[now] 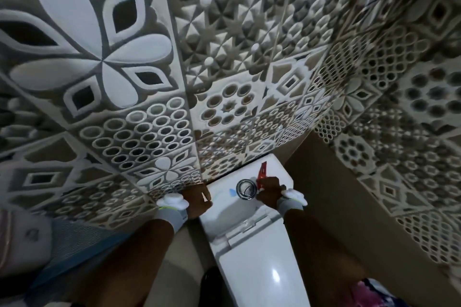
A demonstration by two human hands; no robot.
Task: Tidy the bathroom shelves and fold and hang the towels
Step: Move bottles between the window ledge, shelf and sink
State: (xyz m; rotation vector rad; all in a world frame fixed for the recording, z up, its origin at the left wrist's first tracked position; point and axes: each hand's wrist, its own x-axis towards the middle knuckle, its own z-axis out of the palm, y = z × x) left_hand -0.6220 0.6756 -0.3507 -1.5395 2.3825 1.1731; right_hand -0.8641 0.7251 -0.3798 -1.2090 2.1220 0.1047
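Site: bathroom, view down onto white ceramic toilet cistern (224, 209), set against grey-and-white patterned relief wall tiles (149, 132).
Item in hand: thin flat red item (263, 169), poss. plastic; kind n/k, too small to tell. Sits angled on cistern top, just right of round chrome flush button (246, 189), upper end toward wall.
Right hand (270, 192): fingers closed round lower end of red item, gripping it. Grey wristband w/ white unit (291, 194) on wrist.
Left hand (197, 200): at cistern's left rear corner, close to wall. Open or closed: cannot tell, fingers hidden. Small pale sliver (205, 197) beside it, unidentified.
Other: white toilet lid (262, 276) down, in front of cistern. Blue-grey ribbed cloth (74, 239) lower left, poss. a towel, not certain.
Shelves / towel rail: not in view.
Step (est.): tidying phase, clearing stray bits off cistern top. No folding or hanging shown.
Next move needs (est.): lift red item clear w/o knocking flush button, then turn toward a shelf to place it. Shelf is out of shot, so a change of view req'd. Left hand could take the pale sliver.
Risk (est.): thin item on smooth glazed top; may slide off rear edge toward wall.
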